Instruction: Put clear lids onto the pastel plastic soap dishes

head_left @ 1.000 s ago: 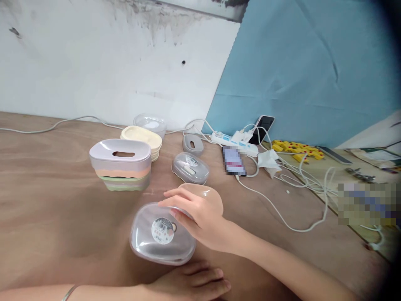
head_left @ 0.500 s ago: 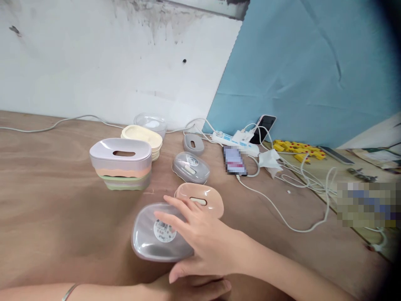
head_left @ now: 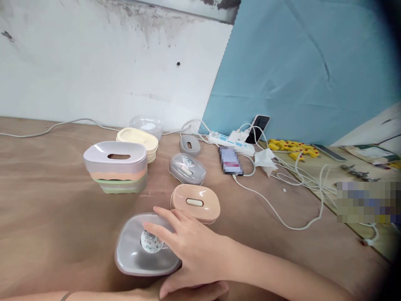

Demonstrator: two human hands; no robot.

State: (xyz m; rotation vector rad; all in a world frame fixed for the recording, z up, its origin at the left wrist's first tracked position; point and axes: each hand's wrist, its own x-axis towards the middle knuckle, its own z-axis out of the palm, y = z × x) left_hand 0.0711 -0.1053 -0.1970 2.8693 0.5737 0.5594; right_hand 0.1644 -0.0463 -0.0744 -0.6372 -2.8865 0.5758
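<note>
A grey soap box [head_left: 131, 251] with a glossy see-through cover and a round printed label sits at the front. My right hand [head_left: 194, 246] reaches across its right side, index and middle fingers stretched over the cover and the thumb at the near side. At the bottom edge, my left hand [head_left: 216, 289] lies mostly hidden below the right one; its visible fingers point right, stretched out, with no object showing in them. Just behind my right hand is a peach soap box [head_left: 208, 200], and past it a second covered grey soap box [head_left: 197, 171].
Stacked lilac, peach and green trays [head_left: 97, 161] stand left, before a cream stack [head_left: 138, 137] and a clear cover [head_left: 145, 122]. A small grey slotted piece [head_left: 196, 146] lies behind. Right are a phone [head_left: 230, 161], power strip [head_left: 247, 148], loose white cables and yellow pieces [head_left: 291, 146].
The front grey soap box and my right hand have shifted left and nearer, uncovering more of the peach box. The whole view has also drifted slightly.
</note>
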